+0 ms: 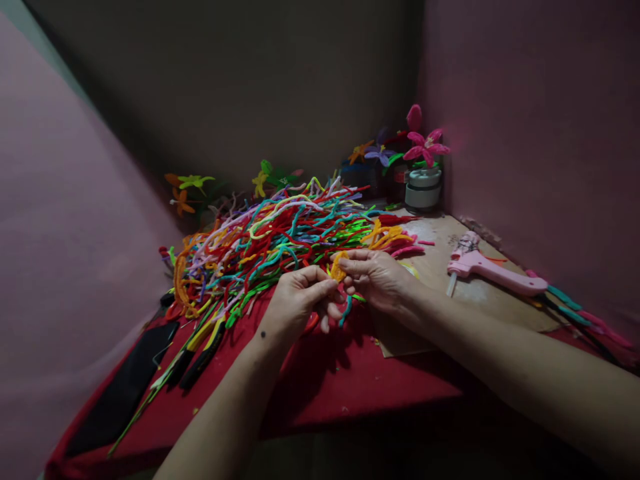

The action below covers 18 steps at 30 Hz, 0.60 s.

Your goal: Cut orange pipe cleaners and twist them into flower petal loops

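Between my two hands is a small yellow-orange pipe cleaner (339,267), bent into a loop. My left hand (310,295) pinches its lower left side between thumb and forefinger, the other fingers curled below. The thumb and forefinger of my right hand (373,277) close on its upper right side. Both hands are held above the table's front part, just before a large heap of multicoloured pipe cleaners (295,227). Part of the loop is hidden behind my fingers.
A pink glue gun (500,269) lies on a board (480,300) at the right. Yellow-black pliers (204,353) and a black flat item (123,390) lie left on the red cloth (330,393). A pink flower (426,147) stands in a pale pot (423,190) at the back.
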Tool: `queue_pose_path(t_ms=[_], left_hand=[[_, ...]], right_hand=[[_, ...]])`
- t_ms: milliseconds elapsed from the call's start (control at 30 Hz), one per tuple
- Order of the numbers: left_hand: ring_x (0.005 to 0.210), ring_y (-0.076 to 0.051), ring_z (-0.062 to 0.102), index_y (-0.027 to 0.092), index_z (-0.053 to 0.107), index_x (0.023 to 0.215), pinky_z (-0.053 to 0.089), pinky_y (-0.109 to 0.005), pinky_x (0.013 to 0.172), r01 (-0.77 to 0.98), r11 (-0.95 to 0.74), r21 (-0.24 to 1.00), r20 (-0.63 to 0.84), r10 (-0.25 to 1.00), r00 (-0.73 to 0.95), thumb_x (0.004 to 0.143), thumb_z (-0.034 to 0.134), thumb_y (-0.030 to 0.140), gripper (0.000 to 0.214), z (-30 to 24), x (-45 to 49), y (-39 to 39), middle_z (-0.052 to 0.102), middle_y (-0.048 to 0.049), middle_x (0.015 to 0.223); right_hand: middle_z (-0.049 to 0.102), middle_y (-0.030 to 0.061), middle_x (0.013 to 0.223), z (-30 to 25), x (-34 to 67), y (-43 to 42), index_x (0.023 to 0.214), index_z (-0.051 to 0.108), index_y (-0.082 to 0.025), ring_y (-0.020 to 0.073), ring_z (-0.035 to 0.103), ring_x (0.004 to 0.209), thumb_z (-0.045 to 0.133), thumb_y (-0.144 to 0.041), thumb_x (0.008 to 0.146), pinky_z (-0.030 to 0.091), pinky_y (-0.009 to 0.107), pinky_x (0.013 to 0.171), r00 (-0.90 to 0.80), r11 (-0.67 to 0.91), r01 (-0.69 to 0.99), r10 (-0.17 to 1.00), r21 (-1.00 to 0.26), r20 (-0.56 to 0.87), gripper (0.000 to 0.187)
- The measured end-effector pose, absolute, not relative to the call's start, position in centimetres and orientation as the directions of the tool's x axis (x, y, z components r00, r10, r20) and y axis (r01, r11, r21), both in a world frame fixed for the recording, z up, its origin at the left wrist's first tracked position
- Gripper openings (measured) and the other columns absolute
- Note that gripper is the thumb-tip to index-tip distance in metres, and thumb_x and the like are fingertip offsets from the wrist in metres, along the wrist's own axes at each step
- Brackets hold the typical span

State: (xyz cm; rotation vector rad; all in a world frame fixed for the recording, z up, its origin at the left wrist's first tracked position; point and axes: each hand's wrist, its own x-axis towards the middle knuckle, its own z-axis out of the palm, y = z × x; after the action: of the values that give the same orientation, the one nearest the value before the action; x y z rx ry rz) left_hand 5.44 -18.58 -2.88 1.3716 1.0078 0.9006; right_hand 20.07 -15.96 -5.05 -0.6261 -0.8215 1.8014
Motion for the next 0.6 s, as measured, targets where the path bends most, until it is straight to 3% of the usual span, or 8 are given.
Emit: queue_pose_path(t_ms=[433,600], left_hand=[[0.038,-0.009,0.053,0.013,0.055,0.075,0.042,-0.019,0.031,0.029,-0.023,0.999,0.015,0.971,0.237,0.074,0.058,0.033,0.020,-2.95,5.69,-18.63,0.061,-0.0002,0.059],[0.038,-0.010,0.053,0.014,0.055,0.074,0.039,-0.018,0.032,0.183,-0.175,0.968,0.153,0.980,0.130,0.074,0.057,0.033,0.019,-3.49,5.99,-18.83,0.059,0.0012,0.056]], right_hand=[[0.054,-0.0015,0.056,-4.97,19.97,-16.42,0.065,0.056,-0.012,0.0066,0.047,0.047,0.067,-0.024,0.063,0.036,0.021,0.047,-0.292,-0.107,-0.474,0.956,-0.874,0.041,0.016],[0.047,-0.0042,0.047,-5.14,19.79,-16.67,0.056,0.053,-0.012,0.0047,0.040,0.042,0.062,-0.020,0.063,0.029,0.020,0.044,-0.289,-0.059,-0.390,0.955,-0.919,0.061,0.014]])
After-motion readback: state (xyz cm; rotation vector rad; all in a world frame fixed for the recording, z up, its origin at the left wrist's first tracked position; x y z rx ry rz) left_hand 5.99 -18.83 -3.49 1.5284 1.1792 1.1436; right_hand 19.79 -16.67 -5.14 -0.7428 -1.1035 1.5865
